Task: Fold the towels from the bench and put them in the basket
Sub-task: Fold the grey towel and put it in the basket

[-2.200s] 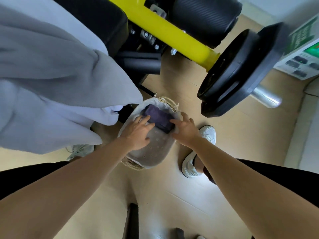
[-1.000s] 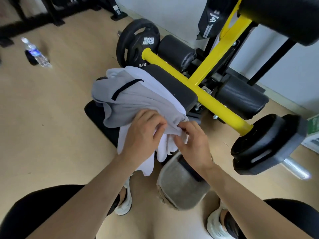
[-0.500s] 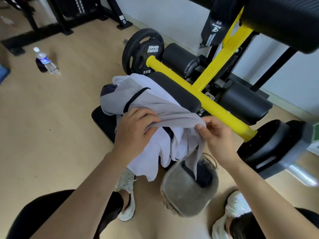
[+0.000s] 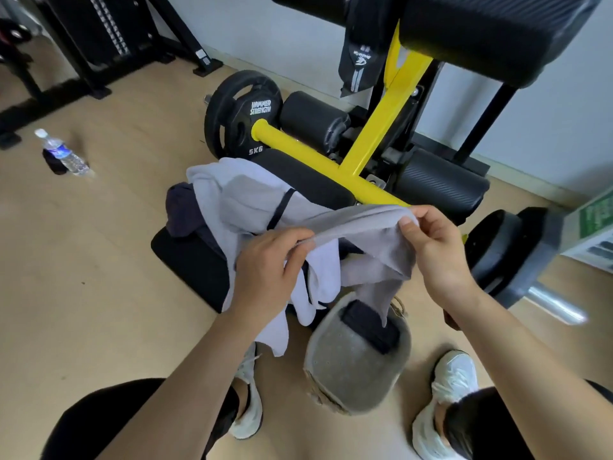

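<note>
Even, soft indoor light, fairly bright, leaves only faint shadows on the floor (image 4: 99, 293). A steel bar (image 4: 554, 302) at the right edge carries a pale glare. The wide lens bends and smears the edges; the bottle (image 4: 63, 154) and the frame corners look soft, the centre sharp.

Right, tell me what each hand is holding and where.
Both grip the grey towel along its top edge: the left hand pinches the left end, the right hand the right corner.

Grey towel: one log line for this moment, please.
step: lift to fold | left hand: pinching grey towel | right hand: pinching edge | basket: one dark folded towel
</note>
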Demonstrator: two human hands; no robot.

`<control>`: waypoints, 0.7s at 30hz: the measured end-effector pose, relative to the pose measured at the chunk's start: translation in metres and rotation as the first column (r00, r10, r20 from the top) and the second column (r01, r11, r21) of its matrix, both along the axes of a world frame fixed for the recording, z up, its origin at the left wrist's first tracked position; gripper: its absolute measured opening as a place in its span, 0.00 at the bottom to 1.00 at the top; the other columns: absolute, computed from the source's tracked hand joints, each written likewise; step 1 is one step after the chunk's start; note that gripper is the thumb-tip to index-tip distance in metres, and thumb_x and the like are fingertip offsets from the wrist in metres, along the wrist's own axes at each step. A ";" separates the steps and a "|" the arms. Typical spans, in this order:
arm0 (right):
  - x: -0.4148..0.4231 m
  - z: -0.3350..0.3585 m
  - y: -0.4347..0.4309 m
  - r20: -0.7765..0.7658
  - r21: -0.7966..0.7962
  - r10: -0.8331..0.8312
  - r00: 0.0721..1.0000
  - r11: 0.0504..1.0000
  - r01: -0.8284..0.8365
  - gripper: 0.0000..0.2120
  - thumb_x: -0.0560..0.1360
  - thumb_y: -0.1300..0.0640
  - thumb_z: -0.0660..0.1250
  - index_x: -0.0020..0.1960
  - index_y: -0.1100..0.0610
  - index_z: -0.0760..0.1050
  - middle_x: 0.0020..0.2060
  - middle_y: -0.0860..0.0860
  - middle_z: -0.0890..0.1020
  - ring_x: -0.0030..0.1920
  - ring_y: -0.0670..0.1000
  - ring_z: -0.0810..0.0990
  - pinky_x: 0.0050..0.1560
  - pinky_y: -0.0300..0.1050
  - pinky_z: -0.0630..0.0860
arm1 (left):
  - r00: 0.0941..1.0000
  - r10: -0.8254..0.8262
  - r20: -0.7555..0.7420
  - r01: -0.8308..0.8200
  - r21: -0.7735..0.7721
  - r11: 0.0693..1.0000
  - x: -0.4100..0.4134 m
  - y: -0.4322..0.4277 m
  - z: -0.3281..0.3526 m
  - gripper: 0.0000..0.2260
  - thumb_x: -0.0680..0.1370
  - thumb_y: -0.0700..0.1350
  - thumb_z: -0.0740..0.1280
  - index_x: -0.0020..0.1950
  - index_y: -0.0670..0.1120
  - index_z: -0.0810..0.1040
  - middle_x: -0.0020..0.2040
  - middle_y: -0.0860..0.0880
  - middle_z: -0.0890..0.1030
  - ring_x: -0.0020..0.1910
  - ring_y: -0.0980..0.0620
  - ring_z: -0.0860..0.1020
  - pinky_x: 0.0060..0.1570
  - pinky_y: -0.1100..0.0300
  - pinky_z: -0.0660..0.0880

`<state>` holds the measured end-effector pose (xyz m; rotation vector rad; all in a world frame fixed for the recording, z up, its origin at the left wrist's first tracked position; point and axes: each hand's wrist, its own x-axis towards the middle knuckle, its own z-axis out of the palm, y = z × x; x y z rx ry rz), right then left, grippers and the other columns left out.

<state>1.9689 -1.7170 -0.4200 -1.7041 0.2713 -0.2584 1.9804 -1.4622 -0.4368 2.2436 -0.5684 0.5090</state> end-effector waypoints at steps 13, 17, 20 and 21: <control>-0.047 0.011 -0.049 -0.023 -0.378 0.191 0.981 0.907 -0.186 0.10 0.73 0.59 0.75 0.51 0.55 0.76 0.40 0.54 0.80 0.40 0.54 0.77 0.39 0.44 0.74 | 0.919 -0.152 -0.365 -0.042 -0.472 0.881 -0.008 -0.051 0.048 0.09 0.84 0.41 0.65 0.51 0.54 0.81 0.41 0.62 0.83 0.43 0.64 0.78 0.45 0.68 0.74; -0.063 0.013 -0.071 0.003 -0.338 0.166 0.986 0.928 -0.155 0.04 0.77 0.59 0.71 0.45 0.58 0.79 0.38 0.56 0.81 0.38 0.55 0.77 0.40 0.49 0.74 | 0.849 -0.154 -0.506 -0.184 -0.556 0.811 -0.022 -0.061 0.056 0.07 0.84 0.42 0.65 0.53 0.47 0.83 0.42 0.61 0.83 0.44 0.65 0.79 0.47 0.69 0.75; -0.079 0.010 -0.082 -0.063 -0.456 0.100 0.993 0.882 -0.117 0.05 0.79 0.57 0.69 0.45 0.55 0.81 0.38 0.49 0.82 0.39 0.48 0.79 0.42 0.49 0.77 | 0.822 -0.136 -0.553 -0.264 -0.581 0.770 -0.031 -0.058 0.065 0.08 0.83 0.43 0.66 0.56 0.42 0.84 0.48 0.54 0.85 0.49 0.61 0.81 0.51 0.65 0.77; -0.085 0.008 -0.085 -0.085 -0.547 0.073 0.994 0.831 -0.108 0.04 0.78 0.57 0.69 0.45 0.54 0.81 0.39 0.48 0.83 0.39 0.48 0.80 0.43 0.48 0.78 | 0.817 -0.138 -0.559 -0.268 -0.582 0.768 -0.034 -0.057 0.069 0.08 0.83 0.43 0.66 0.56 0.43 0.84 0.48 0.54 0.85 0.49 0.61 0.81 0.51 0.65 0.77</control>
